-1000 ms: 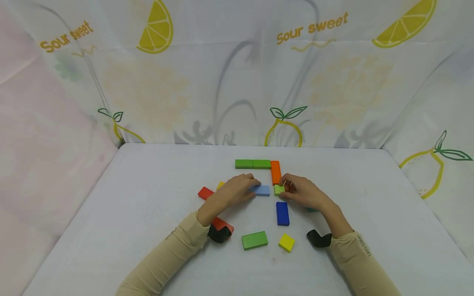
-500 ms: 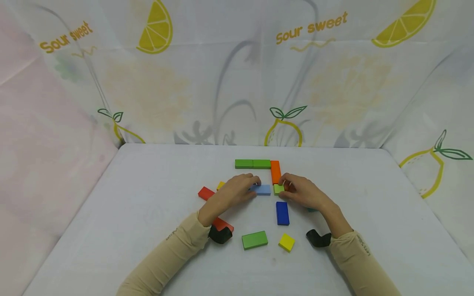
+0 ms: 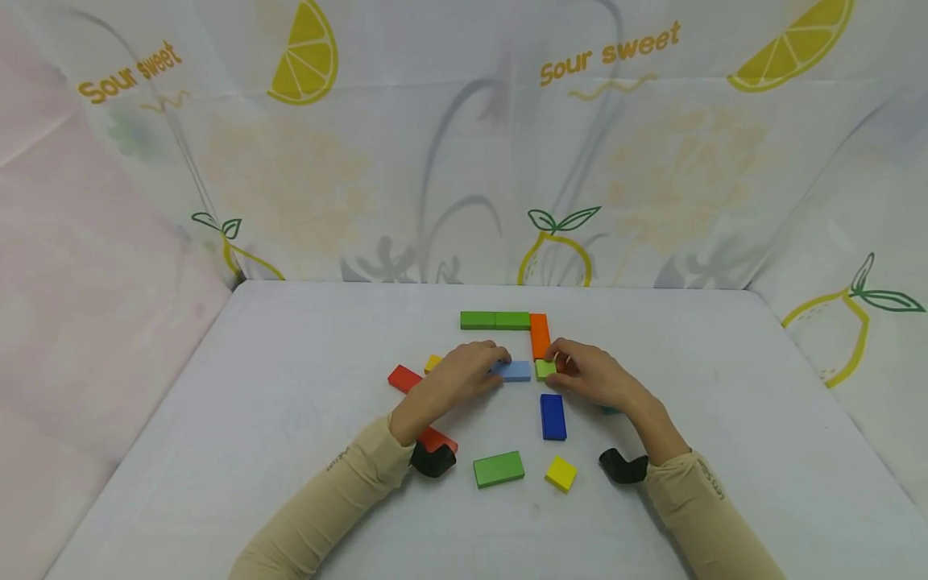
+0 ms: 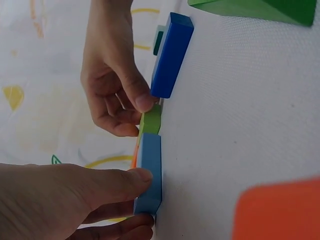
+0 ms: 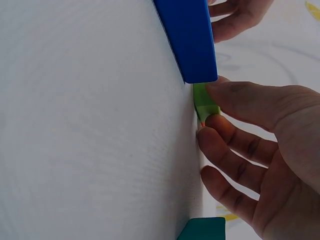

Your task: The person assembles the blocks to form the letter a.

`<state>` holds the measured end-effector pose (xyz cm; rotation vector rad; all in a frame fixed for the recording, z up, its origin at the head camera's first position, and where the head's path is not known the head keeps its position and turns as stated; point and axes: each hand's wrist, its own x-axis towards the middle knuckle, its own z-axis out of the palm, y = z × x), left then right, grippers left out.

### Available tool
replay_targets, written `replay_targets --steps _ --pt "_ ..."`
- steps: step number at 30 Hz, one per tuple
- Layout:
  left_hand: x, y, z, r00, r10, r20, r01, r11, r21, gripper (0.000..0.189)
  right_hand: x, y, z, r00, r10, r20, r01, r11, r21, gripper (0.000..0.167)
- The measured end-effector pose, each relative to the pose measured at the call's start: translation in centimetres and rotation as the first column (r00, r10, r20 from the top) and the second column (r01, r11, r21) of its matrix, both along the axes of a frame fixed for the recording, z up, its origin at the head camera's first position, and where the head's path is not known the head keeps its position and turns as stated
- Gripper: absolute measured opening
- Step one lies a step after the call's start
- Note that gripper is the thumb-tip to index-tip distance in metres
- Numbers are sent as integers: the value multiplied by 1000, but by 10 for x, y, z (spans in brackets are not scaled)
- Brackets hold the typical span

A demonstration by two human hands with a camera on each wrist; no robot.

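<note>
Thumb and fingers of the left hand (image 3: pixel 467 371) pinch the light-blue block (image 3: pixel 516 371), which lies on the table (image 3: pixel 326 354). Just to its right, the right hand (image 3: pixel 593 375) pinches the lime block (image 3: pixel 545 370) at the near end of the orange block (image 3: pixel 540 336)

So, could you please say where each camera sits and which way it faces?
Head: worn on the head, facing forward and down at the table; left grip, right grip and sleeves show.
Left wrist: on that wrist, facing the light blue block; left grip near, right grip beyond.
Right wrist: on that wrist, facing the lime block; right grip near, left grip partly visible.
Shared: both wrist views show the lime block and dark blue block.
</note>
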<state>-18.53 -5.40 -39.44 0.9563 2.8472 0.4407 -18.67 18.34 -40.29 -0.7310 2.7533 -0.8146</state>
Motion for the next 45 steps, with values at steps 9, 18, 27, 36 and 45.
replay_targets --steps 9,18,27,36,45 --pt "2 3 -1 1000 -10 6 10 1000 -8 31 1 1 -1 1000 -4 6 4 1000 -3 26" --pt "2 5 -3 999 -34 9 34 999 -8 34 2 1 -1 1000 0 1 0 1000 2 26" --pt "3 6 -4 999 -52 8 53 998 -31 37 3 2 0 1000 -7 12 7 1000 6 26" --pt "-10 -23 14 993 -26 118 16 997 82 39 1 2 0 1000 4 26 -5 1000 13 27" --pt "-17 -72 27 985 -50 167 36 996 87 40 1 3 2 999 6 44 -7 1000 5 32"
